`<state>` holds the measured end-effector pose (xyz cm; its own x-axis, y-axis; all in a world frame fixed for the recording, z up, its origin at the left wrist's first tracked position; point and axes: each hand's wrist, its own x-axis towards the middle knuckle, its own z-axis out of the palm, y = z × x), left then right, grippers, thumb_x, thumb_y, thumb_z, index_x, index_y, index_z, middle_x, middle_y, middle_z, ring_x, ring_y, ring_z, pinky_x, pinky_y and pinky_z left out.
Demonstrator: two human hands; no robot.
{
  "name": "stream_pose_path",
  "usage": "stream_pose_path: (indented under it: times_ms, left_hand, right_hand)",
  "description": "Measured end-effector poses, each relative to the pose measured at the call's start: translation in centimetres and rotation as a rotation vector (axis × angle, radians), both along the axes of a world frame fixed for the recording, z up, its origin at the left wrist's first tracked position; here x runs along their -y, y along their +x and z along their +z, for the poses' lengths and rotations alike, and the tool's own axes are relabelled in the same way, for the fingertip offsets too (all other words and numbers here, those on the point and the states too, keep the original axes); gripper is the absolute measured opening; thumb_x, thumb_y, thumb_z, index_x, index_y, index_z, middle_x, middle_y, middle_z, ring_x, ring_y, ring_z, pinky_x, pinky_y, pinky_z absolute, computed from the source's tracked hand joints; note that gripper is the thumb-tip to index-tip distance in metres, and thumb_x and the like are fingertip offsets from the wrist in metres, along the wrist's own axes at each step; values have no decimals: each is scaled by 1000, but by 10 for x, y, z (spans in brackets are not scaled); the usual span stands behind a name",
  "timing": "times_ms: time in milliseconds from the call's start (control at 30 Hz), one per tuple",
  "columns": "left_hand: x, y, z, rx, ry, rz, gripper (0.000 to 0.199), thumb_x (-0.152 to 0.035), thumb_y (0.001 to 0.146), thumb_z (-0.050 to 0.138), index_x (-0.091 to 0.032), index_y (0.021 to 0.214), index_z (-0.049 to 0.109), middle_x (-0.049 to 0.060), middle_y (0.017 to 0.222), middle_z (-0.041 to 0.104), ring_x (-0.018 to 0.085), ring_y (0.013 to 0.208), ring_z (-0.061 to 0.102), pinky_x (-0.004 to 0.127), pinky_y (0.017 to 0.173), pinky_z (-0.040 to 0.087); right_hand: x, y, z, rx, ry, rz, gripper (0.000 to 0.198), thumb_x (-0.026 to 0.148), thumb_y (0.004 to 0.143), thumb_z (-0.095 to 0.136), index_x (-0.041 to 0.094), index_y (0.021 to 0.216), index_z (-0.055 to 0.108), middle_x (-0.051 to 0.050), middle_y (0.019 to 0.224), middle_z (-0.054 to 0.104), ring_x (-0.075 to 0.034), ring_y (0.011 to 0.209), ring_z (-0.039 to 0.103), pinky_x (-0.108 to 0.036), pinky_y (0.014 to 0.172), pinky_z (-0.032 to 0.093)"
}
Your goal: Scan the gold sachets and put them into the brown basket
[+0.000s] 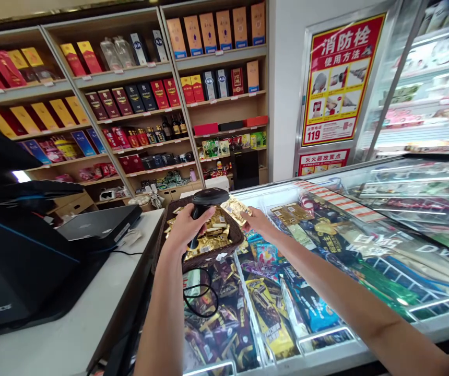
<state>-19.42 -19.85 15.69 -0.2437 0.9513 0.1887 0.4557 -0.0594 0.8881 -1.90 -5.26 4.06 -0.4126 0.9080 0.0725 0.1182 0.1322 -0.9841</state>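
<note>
My left hand (187, 227) is wrapped round the handle of a black barcode scanner (211, 196), whose head points toward the right. In my right hand (259, 223) is a small gold packet (235, 210), pinched at its right end close to the scanner head. Below both hands sits a dark brown woven basket (237, 239) with several more gold packets (209, 243) in it. A coiled black cable (211, 287) hangs beneath the scanner, over the freezer glass.
A glass-topped chest freezer (271, 360) with packaged ice creams spreads across the front and right. On the left, a white counter (91, 318) bears a black checkout machine (24, 250). Shelves (216, 57) of boxes line the back wall, beside a red poster (342, 78).
</note>
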Motion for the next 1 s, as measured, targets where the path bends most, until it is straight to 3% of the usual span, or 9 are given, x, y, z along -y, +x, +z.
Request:
stream_pose_path:
  times_ms: [133, 267, 767, 1000]
  left_hand:
    - [-8, 9, -7, 8, -30, -64, 51, -64, 69, 73, -19, 88, 58, -3, 56, 54, 13, 52, 51, 25, 52, 38]
    - [-14, 16, -12, -9, -35, -8, 52, -65, 66, 73, -19, 83, 56, -3, 55, 54, 13, 51, 51, 25, 51, 37]
    - [-23, 22, -20, -81, -19, -20, 50, -64, 65, 75, -20, 78, 55, -4, 60, 52, 14, 51, 53, 24, 48, 37]
    - [-22, 21, -19, -53, -5, 9, 56, -70, 64, 72, -19, 83, 59, -3, 58, 53, 14, 49, 52, 25, 47, 37]
  right_hand:
    - [-17, 35, 5, -11, -71, -48, 20, 34, 97, 54, 17, 106, 58, 1, 56, 62, -14, 50, 60, -21, 50, 46]
    - [-27, 49, 14, -56, -62, -96, 13, 28, 95, 57, 16, 95, 60, 2, 54, 59, -11, 48, 57, -18, 47, 41]
    - [-27, 58, 17, -94, -114, -87, 31, 42, 90, 66, 15, 105, 63, 1, 56, 62, -12, 50, 60, -20, 50, 46]
    - [-32, 52, 1, -59, -162, -69, 9, 22, 87, 68, 17, 87, 60, 0, 63, 64, -13, 57, 63, -23, 57, 53]
